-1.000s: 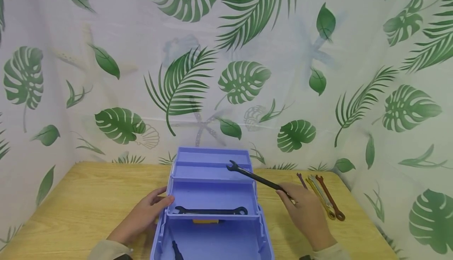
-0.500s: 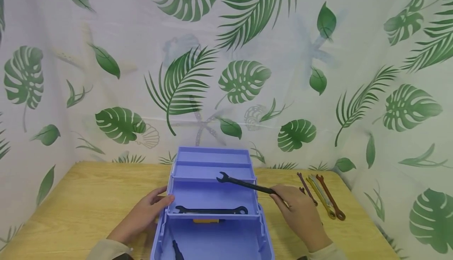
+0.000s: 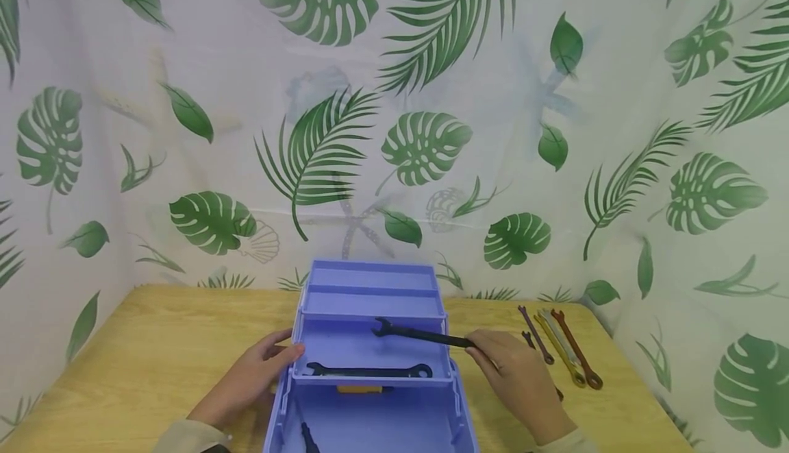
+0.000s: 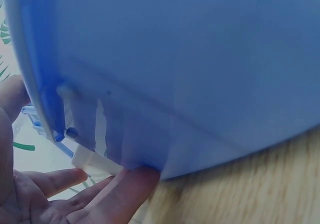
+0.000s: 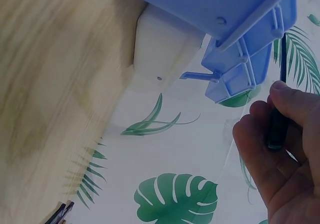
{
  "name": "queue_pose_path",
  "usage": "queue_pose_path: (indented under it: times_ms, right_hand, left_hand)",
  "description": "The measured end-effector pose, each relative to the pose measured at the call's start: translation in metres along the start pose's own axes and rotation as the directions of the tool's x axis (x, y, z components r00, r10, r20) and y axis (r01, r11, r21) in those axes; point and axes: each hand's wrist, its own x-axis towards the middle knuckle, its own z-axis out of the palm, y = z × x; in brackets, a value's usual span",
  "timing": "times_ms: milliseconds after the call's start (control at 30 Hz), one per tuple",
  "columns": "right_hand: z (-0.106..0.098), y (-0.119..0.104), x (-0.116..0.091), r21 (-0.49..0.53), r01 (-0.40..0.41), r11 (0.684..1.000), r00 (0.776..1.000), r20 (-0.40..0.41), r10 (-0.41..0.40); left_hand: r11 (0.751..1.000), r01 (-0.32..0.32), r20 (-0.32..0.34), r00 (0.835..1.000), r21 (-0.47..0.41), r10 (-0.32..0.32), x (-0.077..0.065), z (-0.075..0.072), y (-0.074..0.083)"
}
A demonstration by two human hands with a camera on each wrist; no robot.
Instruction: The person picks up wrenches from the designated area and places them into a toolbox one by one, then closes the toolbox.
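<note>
My right hand [image 3: 514, 377] grips one end of a black combination wrench [image 3: 425, 334]. Its open-jaw end points left above the middle tray of a blue toolbox [image 3: 462, 405]. In the right wrist view, thumb and fingers close round the dark wrench handle [image 5: 278, 129]. A second black wrench [image 3: 370, 371] lies along the front of that tray. My left hand [image 3: 249, 377] rests at the toolbox's left side, thumb at the tray's edge. The left wrist view shows the fingers [image 4: 120, 194] touching the blue side wall [image 4: 210, 84], fairly straight.
A black-handled screwdriver [image 3: 309, 437] lies in the bottom compartment. Under the middle tray shows a yellow item [image 3: 359, 389], partly hidden. Several coloured wrenches [image 3: 564, 347] lie at the table's [image 3: 185, 343] right. Behind stands a leaf-print curtain [image 3: 345, 131].
My right hand has moved left and slightly down, bringing the black wrench over the middle tray and lower. The left hand stays at the toolbox's side. The head view has tilted slightly.
</note>
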Motion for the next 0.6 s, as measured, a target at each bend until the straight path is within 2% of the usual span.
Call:
queue_pose_path:
  times_ms: [367, 600]
  right_hand:
    - [0.0004, -0.0013, -0.0005, -0.01, 0.01, 1.0, 1.0, 0.003, -0.01]
    - [0.0009, -0.0029, 0.0011, 0.002, 0.03, 1.0, 1.0, -0.007, -0.03]
  left_hand:
    - [0.999, 0.014, -0.017, 1.0, 0.047, -0.013, 0.0011, 0.0009, -0.002]
    - [0.999, 0.02, -0.013, 1.0, 0.041, -0.02, 0.003, 0.0009, -0.0022]
